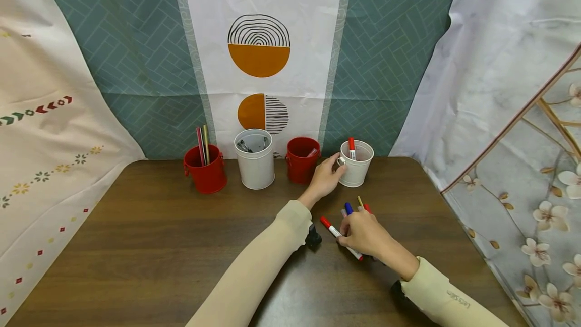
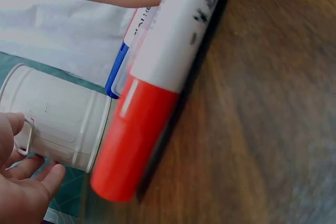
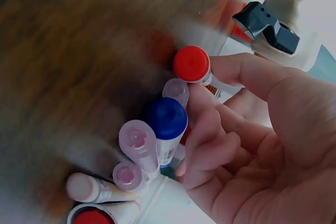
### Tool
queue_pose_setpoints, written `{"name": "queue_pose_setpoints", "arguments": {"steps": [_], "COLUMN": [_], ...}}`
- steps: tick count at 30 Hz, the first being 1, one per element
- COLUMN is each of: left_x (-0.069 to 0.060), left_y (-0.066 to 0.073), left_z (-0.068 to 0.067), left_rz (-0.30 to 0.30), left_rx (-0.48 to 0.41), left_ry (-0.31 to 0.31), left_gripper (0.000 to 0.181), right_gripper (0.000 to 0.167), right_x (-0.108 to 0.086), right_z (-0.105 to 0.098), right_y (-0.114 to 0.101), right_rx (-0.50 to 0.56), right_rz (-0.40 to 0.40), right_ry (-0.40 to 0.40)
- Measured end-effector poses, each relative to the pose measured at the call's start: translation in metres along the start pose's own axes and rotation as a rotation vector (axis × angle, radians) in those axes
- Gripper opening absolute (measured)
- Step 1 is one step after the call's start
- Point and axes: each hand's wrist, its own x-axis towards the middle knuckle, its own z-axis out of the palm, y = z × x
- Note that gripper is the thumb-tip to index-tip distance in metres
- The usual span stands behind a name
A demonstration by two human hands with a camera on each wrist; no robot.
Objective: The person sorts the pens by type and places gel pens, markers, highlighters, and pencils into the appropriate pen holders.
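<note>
My left hand (image 1: 323, 178) holds the side of a small white bucket (image 1: 357, 173), thumb at its little handle. A red-capped marker (image 1: 351, 149) stands in that bucket. On the table in front, my right hand (image 1: 366, 232) pinches a white marker with a red cap (image 1: 333, 230) between thumb and finger. The same marker (image 2: 142, 124) looms large in the left wrist view. Under and beyond the right hand lie a blue-capped marker (image 3: 167, 119), translucent pink-ended pens (image 3: 137, 140) and another red-ended marker (image 3: 94, 216); the hand partly hides them.
Along the table's back edge stand a red bucket (image 1: 204, 178) with several pencil-like sticks, a taller white bucket (image 1: 256, 168) with dark metal-looking pieces, and another red bucket (image 1: 301, 165) with a pale item inside. Patterned curtains (image 1: 386, 64) hang close behind the wooden table (image 1: 159, 246).
</note>
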Motion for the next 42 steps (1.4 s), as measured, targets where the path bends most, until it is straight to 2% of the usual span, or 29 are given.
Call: {"name": "queue_pose_setpoints", "arguments": {"steps": [7,14,17,22,28,32,37,42], "left_x": [0.0,0.0,0.0,-0.001,-0.002,-0.001,0.0,-0.001], "left_y": [0.0,0.0,0.0,0.0,0.0,-0.001,-0.002,-0.002], "left_z": [0.0,0.0,0.001,0.002,0.001,0.0,0.0,0.0], "left_rz": [0.0,-0.006,-0.006,-0.009,-0.009,-0.001,0.005,0.006], "left_rx": [-0.005,-0.03,-0.034,-0.028,-0.038,-0.021,-0.009,-0.015], "left_ry": [-0.007,-0.016,-0.013,-0.008,-0.015,-0.015,-0.015,-0.017], "left_gripper": [0.056,0.056,0.056,0.056,0.056,0.056,0.056,0.056], "right_gripper": [0.014,0.004,0.008,0.016,0.022,0.027,0.028,0.021], "right_x": [-0.005,-0.008,-0.007,-0.005,-0.002,0.003,0.013,0.025], "right_z": [-0.011,-0.034,-0.046,-0.06,-0.073,-0.08,-0.094,-0.109], "right_y": [0.004,0.016,0.024,0.043,0.065,0.079,0.092,0.101], "right_rx": [0.101,0.258,0.329,0.508,0.647,0.733,0.767,0.834], "right_rz": [0.009,-0.014,0.005,0.065,0.097,0.088,0.076,0.044], "right_ry": [-0.028,-0.115,-0.147,-0.171,-0.112,-0.023,0.092,0.133]}}
